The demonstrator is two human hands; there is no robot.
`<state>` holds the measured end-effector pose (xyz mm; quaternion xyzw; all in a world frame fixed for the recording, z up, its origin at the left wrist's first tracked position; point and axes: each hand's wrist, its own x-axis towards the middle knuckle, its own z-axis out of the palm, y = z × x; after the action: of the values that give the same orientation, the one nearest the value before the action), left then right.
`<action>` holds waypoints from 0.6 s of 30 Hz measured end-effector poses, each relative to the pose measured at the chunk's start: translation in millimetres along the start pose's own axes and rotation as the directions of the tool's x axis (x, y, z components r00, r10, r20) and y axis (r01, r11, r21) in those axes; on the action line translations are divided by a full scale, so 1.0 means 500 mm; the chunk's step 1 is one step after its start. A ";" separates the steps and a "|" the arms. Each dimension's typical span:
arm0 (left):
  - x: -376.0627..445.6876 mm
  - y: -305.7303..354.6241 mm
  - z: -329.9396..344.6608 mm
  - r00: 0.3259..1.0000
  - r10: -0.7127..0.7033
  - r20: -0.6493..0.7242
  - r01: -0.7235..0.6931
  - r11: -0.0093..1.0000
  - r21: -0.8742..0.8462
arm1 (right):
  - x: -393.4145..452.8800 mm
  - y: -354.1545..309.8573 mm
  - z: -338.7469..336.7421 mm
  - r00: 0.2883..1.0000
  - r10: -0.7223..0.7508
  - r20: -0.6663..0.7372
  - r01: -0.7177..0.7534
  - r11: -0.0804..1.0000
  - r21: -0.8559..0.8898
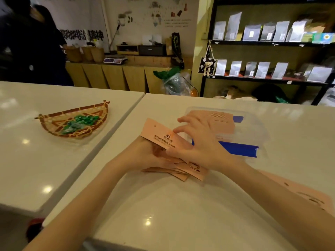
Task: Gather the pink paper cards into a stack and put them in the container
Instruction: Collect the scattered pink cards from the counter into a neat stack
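Bare white counter fills the near middle, open room between the two forearms, near edge just below them. Loose pink card lies flat at near right, partly under the right forearm, running toward the frame's right edge. Left hand comes in from near left, palm side mostly hidden; it holds a pink card stack tilted up, long edge raised toward far left, fingers closed under it. Right hand sits on top, fingers spread and half curled, thumb and fingertips pressing the stack's right end. More pink cards fanned and uneven on the counter just beneath both hands, corners sticking out toward the camera. Clear plastic container with blue clips just far-right of the hands, touching or nearly so; pink cards already inside, lid state hard to tell. Counter right of the container is bare out to the frame edge. Seam between two counters runs diagonally at left; woven basket with green wrapped pieces sits on the left counter, well apart. Shelves far right.
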<state>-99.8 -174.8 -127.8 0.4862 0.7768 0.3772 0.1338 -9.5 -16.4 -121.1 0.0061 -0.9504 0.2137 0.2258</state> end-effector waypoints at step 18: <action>-0.032 -0.035 -0.034 0.974 -0.223 -0.028 0.225 0.956 0.189 | -0.019 0.004 0.006 0.982 -0.039 0.187 0.069 0.986 -0.152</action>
<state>-113.0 -200.3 -131.2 0.4044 0.8599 0.2849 0.1257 -2.8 -16.6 -128.7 0.0337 -0.9806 0.1300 0.1427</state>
